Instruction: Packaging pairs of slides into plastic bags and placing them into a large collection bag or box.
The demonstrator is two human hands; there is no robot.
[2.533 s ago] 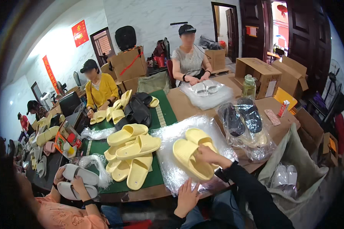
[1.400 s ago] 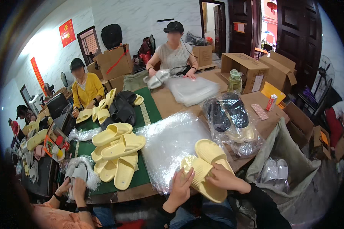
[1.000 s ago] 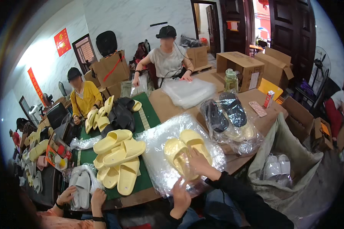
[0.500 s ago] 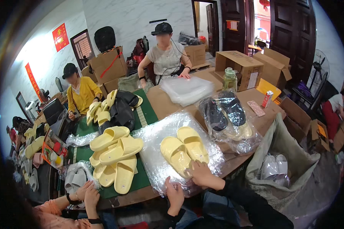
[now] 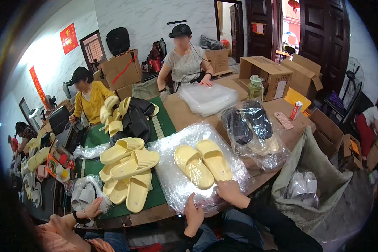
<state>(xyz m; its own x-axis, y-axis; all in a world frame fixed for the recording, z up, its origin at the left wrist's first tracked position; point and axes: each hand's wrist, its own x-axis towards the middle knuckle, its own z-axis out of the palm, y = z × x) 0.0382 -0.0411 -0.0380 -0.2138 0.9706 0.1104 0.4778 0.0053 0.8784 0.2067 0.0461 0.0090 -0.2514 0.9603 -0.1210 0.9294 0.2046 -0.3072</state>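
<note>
A pair of pale yellow slippers, the left slipper [image 5: 192,167] and the right slipper [image 5: 214,160], lies on a stack of shiny clear plastic bags [image 5: 168,185]; whether film covers them is hard to tell. My left hand [image 5: 194,215] is at the stack's near edge, thumb raised and fingers closed on plastic bag film. My right hand [image 5: 233,193] is at the right slipper's heel with its fingers curled in; what they grip is hidden. Left of the bags, several loose yellow slippers [image 5: 134,166] are heaped on a green mat [image 5: 158,200].
Bagged dark slippers [image 5: 247,126] lie farther right, near a phone [image 5: 284,120] and a drink carton [image 5: 295,110]. A woven sack [image 5: 287,218] holds bagged grey slippers. Co-workers sit opposite; another person's hand [image 5: 90,208] is at wrapped grey slippers on the left.
My right hand has moved right, from the left slipper's heel to the right slipper's. The slippers have turned slightly and lie a little apart. My left hand has barely moved.
</note>
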